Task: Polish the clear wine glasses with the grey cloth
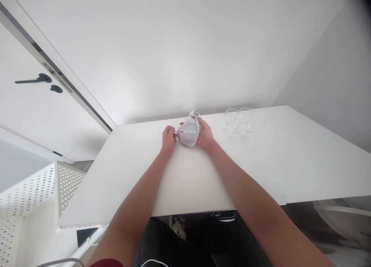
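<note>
Above the white table point(191, 182) I hold a clear wine glass point(189, 132) tipped on its side, its stem pointing left. My left hand point(169, 137) is closed around the stem and foot end, which its fingers partly cover. A light grey cloth point(193, 122) wraps the bowl of the glass. My right hand point(205, 134) grips the cloth and the bowl from the right, its fingers mostly hidden behind them.
Several clear stemmed glasses point(244, 124) stand close together on the table, to the right of my hands. A white wall rises behind the table. On the left are a door with a black handle point(43, 78) and a perforated white panel point(68, 182).
</note>
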A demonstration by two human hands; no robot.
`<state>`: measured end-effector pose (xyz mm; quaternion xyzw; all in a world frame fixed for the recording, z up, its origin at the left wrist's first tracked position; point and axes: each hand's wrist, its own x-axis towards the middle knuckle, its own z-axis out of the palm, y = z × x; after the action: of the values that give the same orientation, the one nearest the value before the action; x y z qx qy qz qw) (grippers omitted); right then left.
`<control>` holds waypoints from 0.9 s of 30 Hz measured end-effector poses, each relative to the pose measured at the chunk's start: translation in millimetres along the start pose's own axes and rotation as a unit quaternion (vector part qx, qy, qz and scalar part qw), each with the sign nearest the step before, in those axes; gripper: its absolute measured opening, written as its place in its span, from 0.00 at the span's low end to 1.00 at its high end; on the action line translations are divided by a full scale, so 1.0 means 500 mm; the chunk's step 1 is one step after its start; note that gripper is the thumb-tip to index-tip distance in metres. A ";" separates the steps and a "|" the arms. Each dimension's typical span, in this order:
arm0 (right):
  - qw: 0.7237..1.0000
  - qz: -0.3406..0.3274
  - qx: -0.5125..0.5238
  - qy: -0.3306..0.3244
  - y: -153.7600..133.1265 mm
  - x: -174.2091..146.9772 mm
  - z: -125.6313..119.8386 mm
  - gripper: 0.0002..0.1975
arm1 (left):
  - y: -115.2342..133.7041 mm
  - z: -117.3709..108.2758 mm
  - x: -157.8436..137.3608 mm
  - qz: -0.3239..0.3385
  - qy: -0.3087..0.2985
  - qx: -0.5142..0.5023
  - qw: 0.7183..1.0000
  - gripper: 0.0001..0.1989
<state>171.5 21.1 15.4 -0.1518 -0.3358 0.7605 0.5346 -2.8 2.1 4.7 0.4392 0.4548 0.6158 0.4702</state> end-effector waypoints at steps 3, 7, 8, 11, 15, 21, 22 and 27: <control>0.999 -0.029 -0.026 -0.003 -0.001 -0.004 0.008 0.22 | 0.005 -0.002 -0.001 0.027 0.023 0.005 0.999 0.17; 0.998 -0.024 -0.064 0.002 -0.002 -0.006 0.011 0.23 | 0.005 -0.005 0.000 0.016 0.024 -0.004 1.000 0.18; 0.997 -0.013 -0.070 0.000 -0.001 -0.006 0.010 0.23 | 0.005 -0.005 0.001 0.015 0.022 -0.008 1.000 0.18; 0.996 -0.049 -0.069 0.008 0.000 -0.001 0.001 0.23 | 0.002 -0.004 0.001 0.019 0.010 -0.018 1.000 0.19; 0.995 -0.071 -0.063 0.025 0.009 0.010 -0.011 0.26 | -0.005 -0.003 0.004 0.018 0.016 -0.014 1.000 0.19; 0.999 0.011 -0.044 0.001 0.020 0.018 -0.016 0.27 | -0.020 -0.007 0.012 0.032 0.043 0.036 0.998 0.20; 0.999 -0.008 -0.030 0.008 0.020 0.018 -0.018 0.26 | -0.022 -0.005 0.012 0.035 0.024 0.057 0.997 0.20; 0.994 -0.089 0.031 0.050 0.017 0.025 -0.025 0.20 | -0.023 0.008 0.004 0.067 -0.126 0.155 0.978 0.14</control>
<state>168.2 35.2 2.2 -0.1427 -0.2970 0.7112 0.6209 2.7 6.3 -5.6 0.6103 0.4509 0.5078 0.4078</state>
